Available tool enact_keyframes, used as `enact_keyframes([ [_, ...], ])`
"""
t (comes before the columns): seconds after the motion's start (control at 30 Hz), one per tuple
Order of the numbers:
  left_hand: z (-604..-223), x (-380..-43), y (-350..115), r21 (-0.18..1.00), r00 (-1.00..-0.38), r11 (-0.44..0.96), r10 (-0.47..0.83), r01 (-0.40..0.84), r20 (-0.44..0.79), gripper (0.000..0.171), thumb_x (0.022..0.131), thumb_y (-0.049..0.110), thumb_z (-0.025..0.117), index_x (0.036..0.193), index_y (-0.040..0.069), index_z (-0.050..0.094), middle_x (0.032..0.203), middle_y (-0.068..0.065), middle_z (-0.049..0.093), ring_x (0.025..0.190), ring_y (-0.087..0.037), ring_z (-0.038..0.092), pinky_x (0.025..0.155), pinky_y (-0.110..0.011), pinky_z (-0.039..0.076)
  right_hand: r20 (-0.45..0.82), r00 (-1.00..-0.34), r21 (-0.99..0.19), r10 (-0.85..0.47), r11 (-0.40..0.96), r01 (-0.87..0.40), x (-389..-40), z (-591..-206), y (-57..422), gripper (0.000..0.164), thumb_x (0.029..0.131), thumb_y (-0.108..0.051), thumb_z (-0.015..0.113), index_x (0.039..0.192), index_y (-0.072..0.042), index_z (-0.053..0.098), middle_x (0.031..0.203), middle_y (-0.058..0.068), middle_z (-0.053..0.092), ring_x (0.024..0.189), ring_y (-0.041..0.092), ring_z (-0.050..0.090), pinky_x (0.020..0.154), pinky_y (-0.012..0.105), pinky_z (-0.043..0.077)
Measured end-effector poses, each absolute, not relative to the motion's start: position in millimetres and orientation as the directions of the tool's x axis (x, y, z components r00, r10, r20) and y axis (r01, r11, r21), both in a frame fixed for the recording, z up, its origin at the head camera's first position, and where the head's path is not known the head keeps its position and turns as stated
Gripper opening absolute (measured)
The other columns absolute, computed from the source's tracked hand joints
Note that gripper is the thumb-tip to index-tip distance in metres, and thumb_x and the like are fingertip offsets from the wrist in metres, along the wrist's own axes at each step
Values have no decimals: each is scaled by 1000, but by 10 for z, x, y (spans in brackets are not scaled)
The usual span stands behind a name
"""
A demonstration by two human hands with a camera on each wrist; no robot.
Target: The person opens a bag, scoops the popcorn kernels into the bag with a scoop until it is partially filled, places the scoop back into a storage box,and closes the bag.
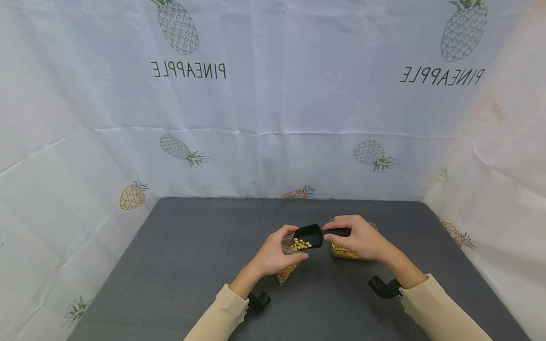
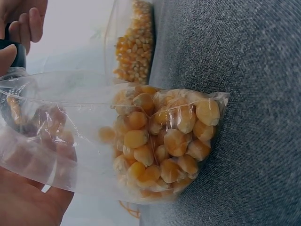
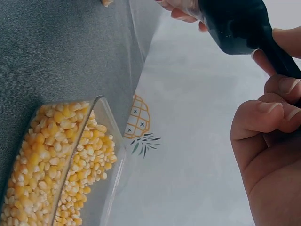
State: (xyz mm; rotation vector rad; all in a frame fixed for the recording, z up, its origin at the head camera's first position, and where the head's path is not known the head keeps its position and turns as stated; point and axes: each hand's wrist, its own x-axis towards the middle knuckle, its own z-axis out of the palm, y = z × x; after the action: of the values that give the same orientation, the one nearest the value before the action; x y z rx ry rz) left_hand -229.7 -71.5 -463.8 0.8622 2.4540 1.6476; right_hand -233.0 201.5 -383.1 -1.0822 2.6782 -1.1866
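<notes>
My left hand [image 1: 275,251] holds a clear plastic bag [image 2: 91,155] around its upper part, fingers and thumb spread about the mouth. Yellow corn kernels [image 2: 160,146] fill the bag's bottom, which stands close over the grey table. My right hand [image 1: 358,234] grips the handle of a black scoop [image 1: 314,231] between thumb and fingers. The scoop's front edge reaches into the bag mouth, and several kernels [image 1: 301,244] lie at that end. Below and behind the right hand stands a clear container [image 3: 99,197] holding many more kernels, partly hidden by that hand in the head view.
The grey tabletop [image 1: 187,265] stretches out on both sides of the hands. A white curtain [image 1: 264,94] printed with pineapples hangs behind it and along the sides. Black wrist mounts [image 1: 384,287] sit under both forearms, near the cream sleeves [image 1: 439,308].
</notes>
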Motion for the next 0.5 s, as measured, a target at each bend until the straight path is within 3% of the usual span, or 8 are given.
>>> enact_keyframes([
  [0.3, -4659, -2312, -708, 880, -827, 225, 494, 419, 267, 59, 91, 27, 79, 140, 9, 52, 123, -7, 64, 105, -17, 69, 83, -27, 57, 274, -728, -629, -628, 455, -630, -2324, -3775, 1987, 19, 98, -18, 71, 115, -11, 76, 90, -9, 63, 64, 8, 50, 58, 27, 47],
  [0.5, -4661, -2315, -707, 884, -827, 219, 497, 413, 263, 59, 92, 26, 79, 140, 9, 51, 124, -8, 64, 104, -17, 69, 82, -26, 57, 277, -727, -621, -628, 460, -634, -2309, -3757, 1989, 19, 98, -16, 71, 115, -9, 76, 92, -8, 64, 64, 8, 50, 58, 28, 46],
])
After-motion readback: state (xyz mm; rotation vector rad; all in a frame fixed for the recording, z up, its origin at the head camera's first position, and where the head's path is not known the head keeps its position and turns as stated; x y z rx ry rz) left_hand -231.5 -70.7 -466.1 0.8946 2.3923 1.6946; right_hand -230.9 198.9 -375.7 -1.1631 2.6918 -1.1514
